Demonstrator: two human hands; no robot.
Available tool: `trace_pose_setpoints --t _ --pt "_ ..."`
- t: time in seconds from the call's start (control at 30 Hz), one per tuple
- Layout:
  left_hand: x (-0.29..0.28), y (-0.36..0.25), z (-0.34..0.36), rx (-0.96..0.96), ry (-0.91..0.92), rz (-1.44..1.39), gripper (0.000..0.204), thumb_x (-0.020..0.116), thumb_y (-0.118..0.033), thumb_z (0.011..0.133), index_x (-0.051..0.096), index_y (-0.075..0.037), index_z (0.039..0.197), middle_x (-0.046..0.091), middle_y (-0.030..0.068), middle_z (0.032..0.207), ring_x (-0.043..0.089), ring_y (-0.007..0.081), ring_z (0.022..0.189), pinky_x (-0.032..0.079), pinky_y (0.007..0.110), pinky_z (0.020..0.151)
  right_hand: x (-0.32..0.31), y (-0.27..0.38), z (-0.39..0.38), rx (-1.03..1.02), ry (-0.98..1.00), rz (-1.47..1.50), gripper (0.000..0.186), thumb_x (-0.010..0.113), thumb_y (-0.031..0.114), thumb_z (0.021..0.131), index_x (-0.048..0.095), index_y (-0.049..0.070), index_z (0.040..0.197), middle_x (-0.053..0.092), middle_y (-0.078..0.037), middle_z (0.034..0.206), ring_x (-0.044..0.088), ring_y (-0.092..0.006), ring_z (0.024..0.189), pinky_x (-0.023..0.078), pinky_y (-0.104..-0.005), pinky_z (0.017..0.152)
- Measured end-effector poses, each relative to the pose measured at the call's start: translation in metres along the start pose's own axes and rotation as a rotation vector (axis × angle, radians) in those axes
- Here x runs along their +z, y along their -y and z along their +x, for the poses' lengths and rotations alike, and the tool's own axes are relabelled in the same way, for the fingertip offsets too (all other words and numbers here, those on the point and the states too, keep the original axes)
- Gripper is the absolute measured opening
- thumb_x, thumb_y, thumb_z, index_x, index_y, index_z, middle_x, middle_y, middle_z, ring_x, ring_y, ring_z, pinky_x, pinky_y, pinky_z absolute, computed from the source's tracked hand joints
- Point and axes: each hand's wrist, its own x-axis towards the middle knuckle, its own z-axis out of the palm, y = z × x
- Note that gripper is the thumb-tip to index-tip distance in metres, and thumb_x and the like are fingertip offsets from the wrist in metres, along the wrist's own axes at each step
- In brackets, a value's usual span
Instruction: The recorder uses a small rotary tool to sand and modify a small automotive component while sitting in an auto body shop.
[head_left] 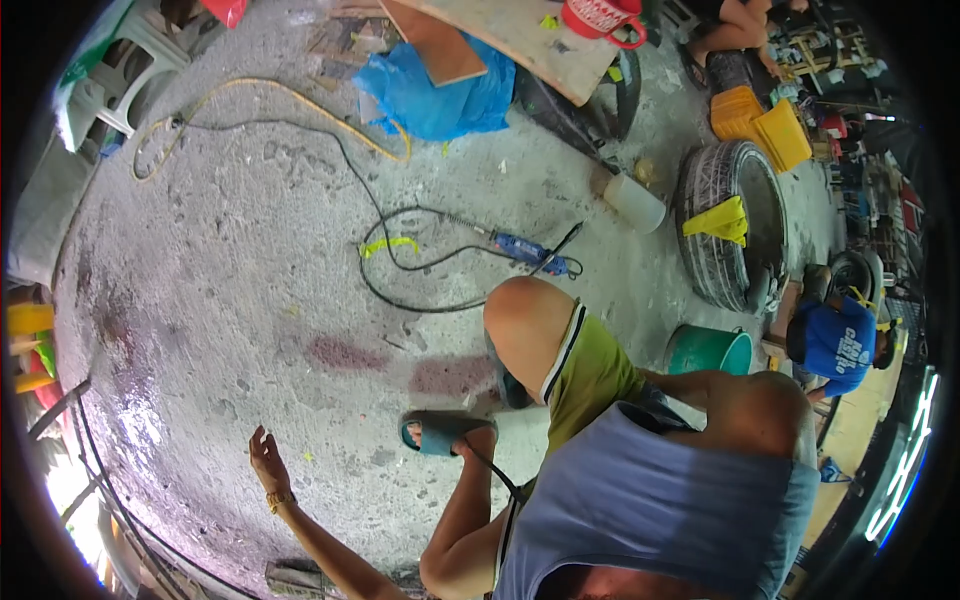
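Observation:
My left hand (268, 462) is held out at the left over the concrete floor, with a bracelet on the wrist. Its fingers look stretched and hold nothing. My right forearm (690, 387) bends in behind my raised knee, and the hand itself is hidden there. On the floor past my knee lies a blue corded power tool (520, 248), its black cable (370, 285) looped beside it. A dark rod (560, 246) crosses its end, and a yellow-green strip (388, 244) rests inside the cable loop. A dark strap or cord (492, 467) runs near my slippered foot (438, 433).
Toward the right stand a tire (712, 240) with a yellow piece on it, a green bucket (705, 350) and a whitish container (634, 203). A person in a blue shirt (838, 345) sits beyond. Blue plastic (430, 95) and a board (540, 45) lie at the far side.

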Motion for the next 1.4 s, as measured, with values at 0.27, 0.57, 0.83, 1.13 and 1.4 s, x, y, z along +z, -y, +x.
trace_pose_setpoints --t 0.27,0.57,0.83,1.13,1.4 --pt "-0.028 -0.112 0.041 0.296 -0.107 0.074 0.03 0.051 -0.006 0.092 0.053 -0.001 0.121 0.056 0.0149 0.114 0.06 0.0234 0.089 0.05 0.032 0.068 -0.02 -0.019 0.01 -0.034 0.062 -0.014 0.045 0.056 0.027 0.085 0.051 0.009 0.125 0.064 -0.016 0.097 0.062 -0.0269 0.088 0.049 -0.0382 0.078" --pt "-0.012 -0.251 0.026 0.561 -0.062 0.218 0.043 0.059 -0.006 0.086 0.048 -0.005 0.127 0.051 0.0171 0.126 0.06 0.0312 0.096 0.051 0.037 0.08 -0.032 -0.002 0.029 -0.132 0.148 0.031 0.045 0.053 0.025 0.086 0.049 0.009 0.129 0.065 -0.014 0.096 0.063 -0.0246 0.086 0.049 -0.0366 0.077" --pt "-0.066 -0.212 -0.011 0.283 -0.056 0.132 0.058 0.057 -0.007 0.086 0.034 -0.003 0.139 0.032 0.0181 0.145 0.034 0.0329 0.132 0.036 0.043 0.104 0.044 -0.056 -0.015 -0.088 0.124 0.399 0.046 0.051 0.023 0.088 0.047 0.009 0.132 0.065 -0.013 0.095 0.063 -0.0225 0.085 0.05 -0.0351 0.075" --pt "-0.021 -0.211 0.023 0.351 -0.199 -0.029 0.056 0.054 -0.011 0.088 0.034 -0.002 0.139 0.037 0.019 0.141 0.041 0.0295 0.127 0.036 0.04 0.104 0.072 -0.1 -0.049 0.041 -0.535 1.076 0.051 0.054 0.023 0.087 0.045 0.005 0.134 0.063 -0.013 0.111 0.065 -0.0244 0.089 0.055 -0.0362 0.071" --pt "0.028 -0.218 -0.01 0.361 -0.279 -0.421 0.053 0.052 -0.01 0.088 0.035 -0.001 0.138 0.038 0.0203 0.14 0.043 0.0296 0.124 0.036 0.039 0.103 -0.016 -0.116 -0.038 -0.133 -0.488 1.063 0.039 0.057 0.016 0.08 0.057 0.005 0.117 0.063 -0.009 0.104 0.064 -0.0208 0.081 0.054 -0.0358 0.066"
